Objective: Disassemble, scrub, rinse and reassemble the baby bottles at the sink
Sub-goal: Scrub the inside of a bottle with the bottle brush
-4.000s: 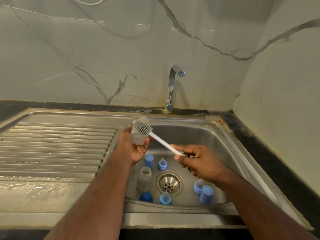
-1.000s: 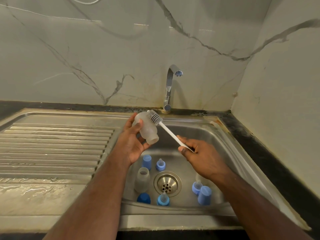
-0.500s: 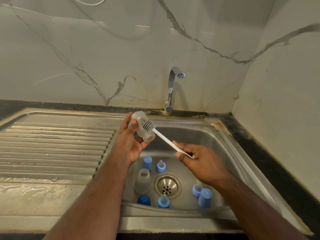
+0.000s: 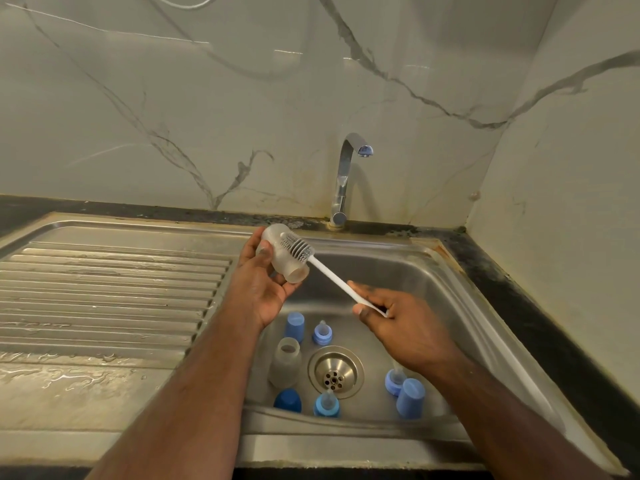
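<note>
1. Scrubbing, head view: left hand (image 4: 264, 285) grips a frosted bottle (image 4: 280, 255) over the back left corner of the sink (image 4: 450, 289), mouth tilted down toward the basin. Brush (image 4: 296, 247) lies on the bottle's outer wall, not inside it.
2. Risk, judged: the bottle is likely wet and is held by fingers on one side and thumb on the other. A hard brush stroke could twist it loose and drop it onto the parts below.
3. Risk, judged: the right hand (image 4: 398, 323) holds only the far end of the thin white handle. A long lever with a light pinch could let the brush slip or flick water onto the wall.
4. Risk, judged: small parts sit close to the drain (image 4: 335, 372). The strainer looks fitted, so loss is unlikely, but a dropped bottle could scatter them.
5. Left hand: fingers curled round the bottle, thumb pressed on its near side. Firm wrap, not spread.
6. Right hand: thumb and forefinger pinch the handle end, other fingers folded under. Nothing else touched.
7. Remaining parts in the basin: a second bottle (image 4: 284, 362) upright left of the drain, blue caps (image 4: 294, 326) and teat rings (image 4: 322, 333) around it. Tap (image 4: 346, 174) shows no flow. Rinse and reassembly not yet done.
</note>
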{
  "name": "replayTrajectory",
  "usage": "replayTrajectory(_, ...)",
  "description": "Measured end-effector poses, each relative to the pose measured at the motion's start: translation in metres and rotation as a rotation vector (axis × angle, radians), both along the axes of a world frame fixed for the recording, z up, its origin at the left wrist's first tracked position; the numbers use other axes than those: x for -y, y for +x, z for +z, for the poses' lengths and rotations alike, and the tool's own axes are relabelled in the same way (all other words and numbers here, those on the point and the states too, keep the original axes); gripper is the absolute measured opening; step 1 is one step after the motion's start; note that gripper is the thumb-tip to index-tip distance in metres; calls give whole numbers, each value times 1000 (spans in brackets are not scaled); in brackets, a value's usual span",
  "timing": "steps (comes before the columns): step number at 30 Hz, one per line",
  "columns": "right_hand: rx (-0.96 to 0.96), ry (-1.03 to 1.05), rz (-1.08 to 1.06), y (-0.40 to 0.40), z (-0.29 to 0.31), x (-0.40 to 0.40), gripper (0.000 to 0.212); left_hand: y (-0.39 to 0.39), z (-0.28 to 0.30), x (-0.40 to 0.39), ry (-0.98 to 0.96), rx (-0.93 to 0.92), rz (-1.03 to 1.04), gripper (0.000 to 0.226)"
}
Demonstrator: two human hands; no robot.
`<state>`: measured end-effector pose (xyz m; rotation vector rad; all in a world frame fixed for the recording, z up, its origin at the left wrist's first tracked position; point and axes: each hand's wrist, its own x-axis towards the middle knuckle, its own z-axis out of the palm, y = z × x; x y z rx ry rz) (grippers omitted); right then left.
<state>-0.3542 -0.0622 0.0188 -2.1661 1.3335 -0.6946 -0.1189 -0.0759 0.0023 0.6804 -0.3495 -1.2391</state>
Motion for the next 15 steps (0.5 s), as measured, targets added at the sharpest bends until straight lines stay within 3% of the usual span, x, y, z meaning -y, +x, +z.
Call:
replayTrajectory(6, 28, -12, -10, -1, 3, 0, 41, 1, 1, 1, 14, -17, -34, 34)
replayTrajectory(15, 11, -33, -40, 5, 2, 2, 44, -9, 4, -2, 67, 183, -70, 36)
